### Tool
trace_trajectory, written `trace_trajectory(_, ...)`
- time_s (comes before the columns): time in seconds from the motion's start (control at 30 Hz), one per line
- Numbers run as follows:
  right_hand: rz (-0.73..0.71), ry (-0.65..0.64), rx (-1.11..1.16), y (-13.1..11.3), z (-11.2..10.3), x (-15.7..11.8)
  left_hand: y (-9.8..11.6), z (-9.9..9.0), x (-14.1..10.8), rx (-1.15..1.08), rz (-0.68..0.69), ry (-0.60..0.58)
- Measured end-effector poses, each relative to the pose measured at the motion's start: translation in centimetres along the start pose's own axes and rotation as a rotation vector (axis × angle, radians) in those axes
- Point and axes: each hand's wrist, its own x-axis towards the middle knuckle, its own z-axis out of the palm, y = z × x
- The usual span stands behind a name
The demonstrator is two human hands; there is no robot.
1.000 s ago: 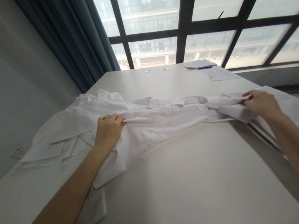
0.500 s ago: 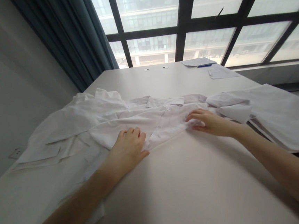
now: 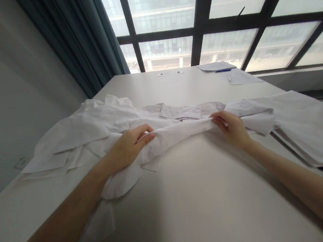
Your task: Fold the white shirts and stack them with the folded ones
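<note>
A white shirt [image 3: 179, 131] lies across the table, its collar [image 3: 180, 112] on the far side. My left hand [image 3: 132, 142] pinches the near edge of the shirt between thumb and fingers, lifting it slightly. Further right, my right hand [image 3: 231, 128] pinches the same edge, and the cloth runs taut between the two. One part of the shirt hangs down below my left wrist onto the tabletop. A sleeve lies folded at the right, beyond my right hand.
More white cloth [image 3: 77, 132] is heaped on the left of the table [image 3: 196, 193]. Folded white cloth [image 3: 311, 123] covers the right side. Papers [image 3: 216, 66] and a blue pen [image 3: 223, 70] lie at the far end, before the window. A dark curtain [image 3: 81, 41] hangs at the left.
Both hands have closed on the shirt's near edge and raised it. The lifted edge now folds over the buttoned front, hiding it. The view has shifted slightly.
</note>
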Motion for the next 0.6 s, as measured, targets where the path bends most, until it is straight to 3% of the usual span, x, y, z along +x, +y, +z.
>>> trace_trajectory(0.1,0.022,0.009,-0.066,0.3,0.3,-0.3,-1.2,1.4,0.8,0.305,-0.051,0.113)
trace_trajectory(0.17,-0.023,0.009,-0.155,0.4,0.6,-0.6,-2.3,2.5,1.3,0.501,-0.010,0.132)
trace_trajectory(0.23,-0.093,-0.024,-0.207,0.3,0.7,-0.9,-3.2,3.2,1.7,0.575,0.038,0.118)
trace_trajectory(0.33,-0.216,-0.201,-0.164,-0.1,1.0,-1.2,-3.8,3.2,1.9,0.561,0.093,0.145)
trace_trajectory(0.43,-0.234,-0.325,-0.109,-0.1,1.5,-1.4,-3.0,2.3,1.5,0.561,0.235,0.161)
trace_trajectory(0.53,-0.193,-0.324,-0.084,0.3,1.9,-1.5,-1.1,1.8,0.8,0.595,0.400,0.142)
trace_trajectory(0.6,-0.184,-0.313,-0.082,0.6,1.9,-1.5,0.1,2.0,0.3,0.616,0.437,0.114)
